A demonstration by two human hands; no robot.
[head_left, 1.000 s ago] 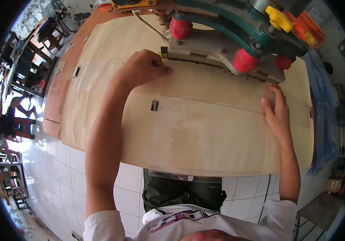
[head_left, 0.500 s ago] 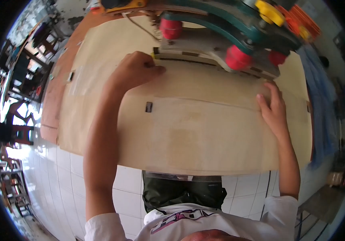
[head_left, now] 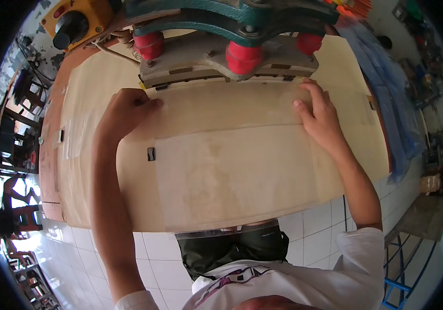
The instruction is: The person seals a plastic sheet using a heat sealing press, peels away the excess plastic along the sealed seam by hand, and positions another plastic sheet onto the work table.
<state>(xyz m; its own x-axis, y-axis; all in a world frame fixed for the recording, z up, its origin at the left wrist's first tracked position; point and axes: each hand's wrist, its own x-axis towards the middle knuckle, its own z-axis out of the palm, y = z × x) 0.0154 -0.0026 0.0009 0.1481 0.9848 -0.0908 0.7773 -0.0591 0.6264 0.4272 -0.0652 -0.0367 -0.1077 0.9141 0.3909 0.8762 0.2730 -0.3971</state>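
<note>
A grey metal press head (head_left: 195,61) with a long bar along its front edge hangs over the tan-covered work table (head_left: 133,196). My left hand (head_left: 126,112) is at the bar's left end, fingers curled in and thumb pointing right; anything within them is hidden. Near the bar's right end, my right hand (head_left: 318,111) has its thumb and forefinger apart, the fingertips just in front of the bar. Between the hands lies a clear plastic sheet (head_left: 237,170), its seam or edge running across. A small black piece (head_left: 151,154) sits left of it.
Green curved arms (head_left: 195,28) carry the head on red mounts (head_left: 244,56). A yellow control box (head_left: 74,23) with a black knob stands at upper left. Blue plastic sheeting (head_left: 386,103) hangs along the table's right side. Stools (head_left: 25,204) are on the left.
My view has turned, so the press and table sit further left and the yellow box shows fully. Both hands remain by the bar's ends, in much the same poses.
</note>
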